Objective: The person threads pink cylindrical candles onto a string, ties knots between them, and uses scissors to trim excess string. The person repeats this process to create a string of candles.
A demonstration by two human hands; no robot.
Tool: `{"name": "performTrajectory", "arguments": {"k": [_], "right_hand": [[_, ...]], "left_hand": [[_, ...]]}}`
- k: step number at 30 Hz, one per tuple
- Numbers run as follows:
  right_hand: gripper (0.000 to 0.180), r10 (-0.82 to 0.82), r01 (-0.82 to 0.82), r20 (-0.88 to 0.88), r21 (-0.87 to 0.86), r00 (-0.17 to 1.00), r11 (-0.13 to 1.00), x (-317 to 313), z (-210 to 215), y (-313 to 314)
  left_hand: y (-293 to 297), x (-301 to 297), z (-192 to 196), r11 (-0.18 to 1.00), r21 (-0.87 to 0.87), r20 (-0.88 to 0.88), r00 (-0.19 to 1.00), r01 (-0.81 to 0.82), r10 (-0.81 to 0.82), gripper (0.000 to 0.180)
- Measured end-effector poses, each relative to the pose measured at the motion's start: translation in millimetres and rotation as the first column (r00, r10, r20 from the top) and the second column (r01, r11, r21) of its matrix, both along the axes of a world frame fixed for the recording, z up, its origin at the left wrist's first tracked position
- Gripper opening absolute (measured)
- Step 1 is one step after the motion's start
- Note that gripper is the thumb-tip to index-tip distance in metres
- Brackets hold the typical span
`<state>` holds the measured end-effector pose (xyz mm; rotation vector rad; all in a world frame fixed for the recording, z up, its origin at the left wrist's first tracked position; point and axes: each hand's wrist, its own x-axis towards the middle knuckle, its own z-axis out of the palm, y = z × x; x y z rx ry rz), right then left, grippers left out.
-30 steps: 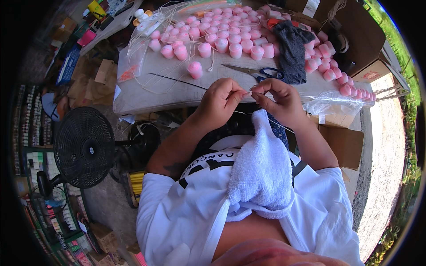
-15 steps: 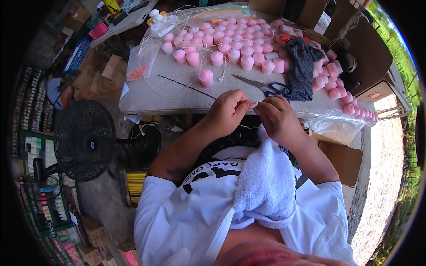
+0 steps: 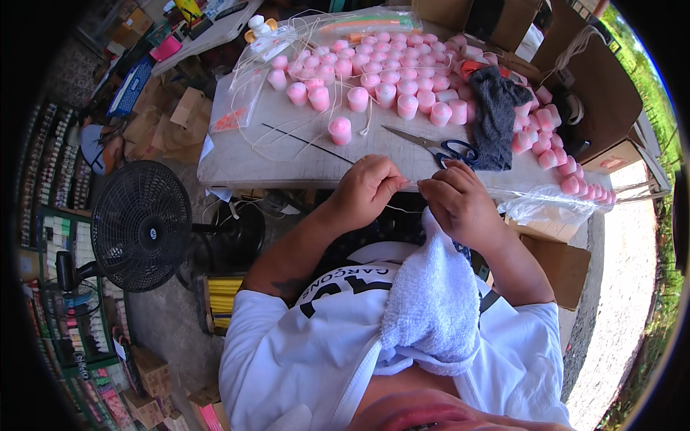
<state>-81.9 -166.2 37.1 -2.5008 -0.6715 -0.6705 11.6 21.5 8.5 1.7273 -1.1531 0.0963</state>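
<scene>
My left hand (image 3: 368, 189) and my right hand (image 3: 461, 197) face each other at the table's near edge, a small gap between them. Both are closed in a pinch, apparently on a thin pale string (image 3: 402, 210) that loops just below them; the fingers hide most of it. A long thin dark rod (image 3: 305, 141) slants across the table, its near end reaching behind my left hand. Scissors with dark blue handles (image 3: 458, 151) lie open just beyond my right hand. A single pink-and-white cylinder (image 3: 340, 131) stands apart, nearer me than its crowded group (image 3: 407, 86).
A dark grey cloth (image 3: 494, 118) lies right of the scissors. Loose pale cords and a plastic bag (image 3: 237, 99) cover the table's left part. More pink cylinders spill along the right edge beside a cardboard box (image 3: 596, 79). A black fan (image 3: 141, 225) stands at left.
My hands have drawn slightly apart; their fingertips were nearly touching before. The whole view has shifted a little, with the table now lower and further right.
</scene>
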Motion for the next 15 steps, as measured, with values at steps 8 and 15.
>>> {"name": "performTrajectory", "arguments": {"k": [8, 15], "right_hand": [[0.022, -0.065, 0.075, -0.063, 0.168, 0.996, 0.983, 1.2, -7.2, 6.7], [0.018, -0.126, 0.112, 0.078, 0.159, 0.989, 0.981, 0.9, -4.2, 12.6]], "left_hand": [[-4.6, -6.2, -0.9, 0.999, -0.031, 0.087, 0.996, -0.009, 0.012, 0.01], [0.0, -11.1, 4.6, 0.996, -0.064, 0.196, 0.978, -0.055, 0.066, 0.011]]}}
